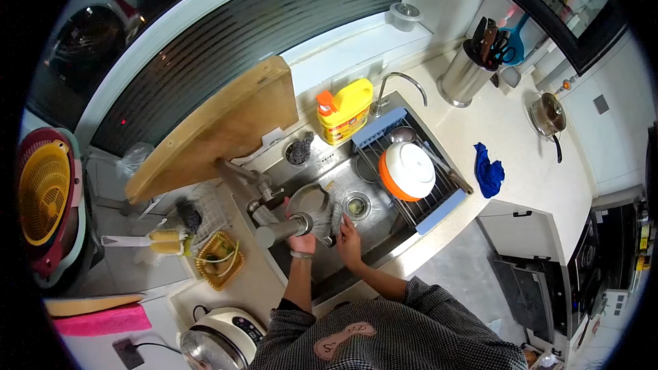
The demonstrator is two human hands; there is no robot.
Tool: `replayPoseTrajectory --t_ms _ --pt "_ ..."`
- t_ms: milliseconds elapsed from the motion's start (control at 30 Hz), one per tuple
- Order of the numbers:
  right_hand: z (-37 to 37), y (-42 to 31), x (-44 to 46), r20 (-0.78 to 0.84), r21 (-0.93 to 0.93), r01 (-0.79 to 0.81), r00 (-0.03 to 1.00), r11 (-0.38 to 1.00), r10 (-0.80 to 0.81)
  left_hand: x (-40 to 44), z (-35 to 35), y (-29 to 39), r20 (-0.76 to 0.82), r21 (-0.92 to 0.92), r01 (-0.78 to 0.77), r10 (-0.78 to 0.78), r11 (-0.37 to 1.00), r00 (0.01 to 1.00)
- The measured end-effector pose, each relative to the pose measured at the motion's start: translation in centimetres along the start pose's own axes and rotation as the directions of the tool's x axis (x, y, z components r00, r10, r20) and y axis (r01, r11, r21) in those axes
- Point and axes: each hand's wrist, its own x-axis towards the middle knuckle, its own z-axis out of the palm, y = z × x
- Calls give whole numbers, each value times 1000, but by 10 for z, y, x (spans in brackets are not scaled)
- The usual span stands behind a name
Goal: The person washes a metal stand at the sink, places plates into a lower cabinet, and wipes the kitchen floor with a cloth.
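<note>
My left hand [302,243] is in the sink [375,229], partly hidden behind the faucet [279,231]. Its fingers show at the rim of a round grey metal bowl [310,200], which it grips under the running water. My right hand [349,241] is closed on a narrow grey piece [336,218], perhaps a cloth, beside the bowl; its exact kind is unclear. Below and to the right of the bowl lies the sink drain [356,205].
A rack [439,212] across the sink holds an orange-and-white bowl [410,171] and a ladle [402,135]. Behind stand a yellow detergent jug [346,113] and a cutting board [219,123]. A blue cloth [489,170] lies on the right counter, a small basket [219,260] on the left.
</note>
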Motion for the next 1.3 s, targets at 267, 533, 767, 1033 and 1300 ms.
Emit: replayPoseTrajectory --t_ms 267,533,767,1033,1300 --pt "1 5 30 -55 767 -348 801 539 595 12 -42 -6 -193 70 -7 20 998 981" --pt "-18 9 33 -72 637 -235 930 735 360 63 -167 -80 -350 117 102 -55 988 935" --pt "-18 -24 12 0 187 -74 997 980 76 33 -104 -75 -267 763 349 -226 544 937" --pt "-10 11 19 293 732 -505 840 458 457 -2 -98 -27 -139 82 493 -480 866 866" --pt "-66 32 12 636 749 -660 687 -65 352 23 -127 -27 574 685 -303 -234 663 785"
